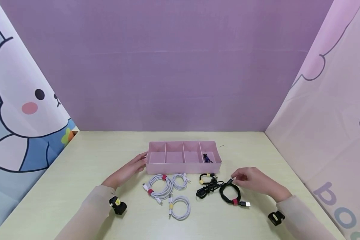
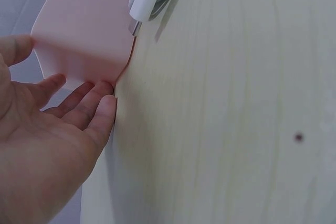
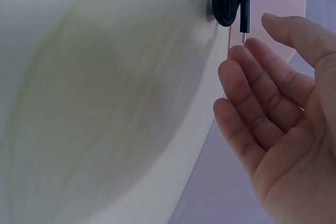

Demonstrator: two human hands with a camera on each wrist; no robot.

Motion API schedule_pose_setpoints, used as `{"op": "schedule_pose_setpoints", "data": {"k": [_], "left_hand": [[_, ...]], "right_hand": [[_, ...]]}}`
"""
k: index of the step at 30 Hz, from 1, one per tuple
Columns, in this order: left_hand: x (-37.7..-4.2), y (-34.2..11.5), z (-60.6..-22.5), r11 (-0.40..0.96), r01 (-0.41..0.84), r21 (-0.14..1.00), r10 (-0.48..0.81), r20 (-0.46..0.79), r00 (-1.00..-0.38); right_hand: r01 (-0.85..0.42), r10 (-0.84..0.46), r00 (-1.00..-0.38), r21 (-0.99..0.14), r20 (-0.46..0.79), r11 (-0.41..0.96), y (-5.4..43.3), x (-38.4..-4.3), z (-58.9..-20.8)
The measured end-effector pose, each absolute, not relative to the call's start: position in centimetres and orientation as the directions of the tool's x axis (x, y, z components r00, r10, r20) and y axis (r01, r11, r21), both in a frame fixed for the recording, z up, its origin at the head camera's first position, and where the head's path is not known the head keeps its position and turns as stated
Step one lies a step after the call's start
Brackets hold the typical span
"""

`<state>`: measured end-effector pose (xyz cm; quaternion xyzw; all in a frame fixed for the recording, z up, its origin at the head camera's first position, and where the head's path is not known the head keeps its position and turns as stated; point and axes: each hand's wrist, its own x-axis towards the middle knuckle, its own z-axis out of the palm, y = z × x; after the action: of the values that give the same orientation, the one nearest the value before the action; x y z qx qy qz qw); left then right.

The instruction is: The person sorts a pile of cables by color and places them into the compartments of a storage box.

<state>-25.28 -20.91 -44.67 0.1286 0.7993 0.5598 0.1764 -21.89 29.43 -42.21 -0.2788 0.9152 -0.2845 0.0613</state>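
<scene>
Fingertips of my left hand (image 1: 131, 170) touch the left end of a pink four-section box (image 1: 183, 168); the left wrist view shows the fingers against that end wall (image 2: 89, 51), with the thumb at its upper edge. My right hand (image 1: 255, 180) is beside a coiled black USB cable (image 1: 235, 202) with a red tie. In the right wrist view, the thumb and fingers stand apart, and the metal tip of a black plug (image 3: 244, 14) is close to the fingertips. Whether they touch it is unclear.
A small dark cable (image 1: 207, 158) lies in the box's rightmost section. In front of the box are a large white cable (image 1: 169, 188), a small white one (image 1: 184, 181), a yellow-tied white one (image 1: 188, 210), a tangled black cable (image 1: 208, 189) and a yellow-tied black one (image 1: 201, 181).
</scene>
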Motion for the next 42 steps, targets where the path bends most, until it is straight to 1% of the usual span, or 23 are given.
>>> {"op": "schedule_pose_setpoints", "data": {"k": [7, 15, 27, 36, 42], "left_hand": [[-25.4, -21.0, -44.9, 0.314, 0.033, 0.949, 0.433, -0.112, -0.895], [-25.5, -20.9, -44.8, 0.337, 0.011, 0.941, 0.409, -0.136, -0.902], [-25.8, -20.9, -45.2, 0.286, 0.032, 0.958, 0.441, -0.101, -0.892], [-25.7, -20.9, -45.1, 0.288, 0.028, 0.957, 0.439, -0.105, -0.892], [-25.8, -20.9, -45.1, 0.283, 0.034, 0.959, 0.439, -0.098, -0.893]], "right_hand": [[-0.471, -0.544, -0.838, -0.553, 0.038, 0.687, 29.4, -21.8, -42.3], [-0.455, -0.538, -0.843, -0.562, 0.022, 0.69, 29.6, -21.9, -42.7], [-0.444, -0.544, -0.839, -0.573, -0.003, 0.689, 29.8, -21.9, -43.2], [-0.437, -0.548, -0.836, -0.577, -0.022, 0.69, 29.6, -21.9, -43.3], [-0.409, -0.527, -0.849, -0.567, -0.051, 0.715, 29.5, -21.9, -43.2]]}}
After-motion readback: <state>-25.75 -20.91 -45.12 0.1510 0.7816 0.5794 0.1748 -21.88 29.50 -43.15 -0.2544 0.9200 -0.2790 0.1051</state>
